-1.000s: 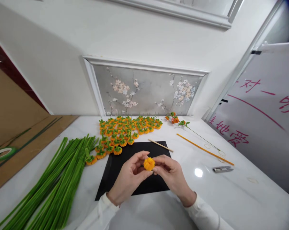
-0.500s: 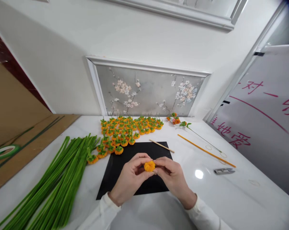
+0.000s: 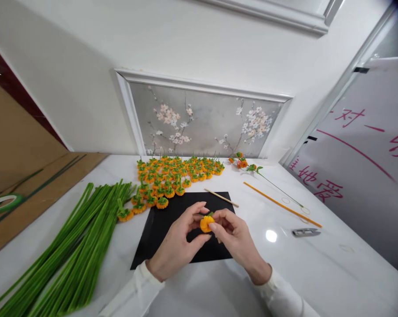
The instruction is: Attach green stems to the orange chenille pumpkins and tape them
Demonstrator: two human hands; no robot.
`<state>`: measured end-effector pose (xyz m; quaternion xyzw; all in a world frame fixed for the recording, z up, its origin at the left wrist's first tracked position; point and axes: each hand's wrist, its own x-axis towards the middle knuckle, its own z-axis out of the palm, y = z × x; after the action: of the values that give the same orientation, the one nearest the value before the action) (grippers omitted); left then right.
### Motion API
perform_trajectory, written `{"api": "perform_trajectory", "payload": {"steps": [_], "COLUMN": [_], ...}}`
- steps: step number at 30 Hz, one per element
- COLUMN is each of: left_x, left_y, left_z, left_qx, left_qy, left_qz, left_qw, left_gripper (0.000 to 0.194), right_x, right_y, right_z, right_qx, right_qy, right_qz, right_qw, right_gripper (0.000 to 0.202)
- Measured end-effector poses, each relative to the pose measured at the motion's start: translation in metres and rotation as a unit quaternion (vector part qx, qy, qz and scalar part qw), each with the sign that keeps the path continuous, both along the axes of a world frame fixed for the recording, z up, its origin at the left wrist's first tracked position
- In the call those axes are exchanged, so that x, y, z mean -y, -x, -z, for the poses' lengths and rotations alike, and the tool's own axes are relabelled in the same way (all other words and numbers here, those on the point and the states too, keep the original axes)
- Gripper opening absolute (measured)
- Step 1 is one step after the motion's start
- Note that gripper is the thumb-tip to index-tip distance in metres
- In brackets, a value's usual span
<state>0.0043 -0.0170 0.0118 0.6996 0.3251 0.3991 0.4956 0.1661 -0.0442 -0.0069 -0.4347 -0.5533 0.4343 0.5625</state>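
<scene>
An orange pipe-cleaner flower (image 3: 205, 224) with a bit of green behind it is pinched between the thumb and fingers of my right hand (image 3: 237, 237). My left hand (image 3: 177, 242) curves around the flower's left side, its thumb and fingers spread apart; whether a fingertip touches the petals I cannot tell. Both hands are above a black mat (image 3: 146, 242). Beyond them lie many similar orange flowers (image 3: 169, 192) with green backs, some with thin stems pointing up.
Green pipe cleaners (image 3: 76, 246) lie bundled at left, near green tape (image 3: 17, 204) on cardboard (image 3: 70, 165). A wooden stick (image 3: 221, 197) rests across the mat's far edge. To the right are an orange pipe cleaner (image 3: 281, 204), thread snips (image 3: 306, 232) and a stemmed flower spray (image 3: 243, 164).
My left thumb and fingers have opened away from the flower, while my right hand keeps hold of it. The flower has turned, and some green now shows at its top.
</scene>
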Motion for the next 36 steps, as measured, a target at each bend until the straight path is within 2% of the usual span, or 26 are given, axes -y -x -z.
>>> {"api": "perform_trajectory", "payload": {"steps": [3, 6, 11, 17, 24, 32, 36], "left_x": [0.000, 0.000, 0.001, -0.003, -0.007, -0.008, -0.009], "left_y": [-0.001, -0.001, -0.002, -0.002, -0.001, 0.001, 0.001], "left_z": [0.001, 0.001, -0.002, -0.003, 0.009, 0.007, 0.009], "left_qx": [0.040, 0.046, 0.056, 0.084, 0.108, 0.079, 0.102], "left_qy": [0.039, 0.033, 0.045, 0.071, 0.081, 0.079, 0.111], "left_qz": [0.002, -0.014, -0.011, -0.012, -0.043, -0.025, -0.029], "left_qw": [0.998, 0.998, 0.997, 0.994, 0.990, 0.993, 0.988], "left_gripper": [0.037, 0.024, 0.021, 0.012, 0.008, 0.009, 0.011], "right_x": [0.000, 0.000, 0.000, 0.000, 0.001, 0.000, -0.001], "right_y": [0.003, 0.004, 0.002, -0.001, 0.003, 0.000, -0.003], "right_z": [0.001, 0.000, -0.006, -0.011, -0.009, -0.008, -0.006], "right_qx": [-0.020, -0.036, -0.019, -0.037, -0.066, -0.093, -0.115], "right_qy": [-0.006, -0.022, -0.026, 0.013, 0.031, 0.081, 0.095], "right_qz": [0.011, 0.021, 0.014, -0.002, 0.000, -0.038, -0.046], "right_qw": [1.000, 0.999, 0.999, 0.999, 0.997, 0.992, 0.988], "right_gripper": [0.018, 0.019, 0.017, 0.018, 0.018, 0.021, 0.023]}}
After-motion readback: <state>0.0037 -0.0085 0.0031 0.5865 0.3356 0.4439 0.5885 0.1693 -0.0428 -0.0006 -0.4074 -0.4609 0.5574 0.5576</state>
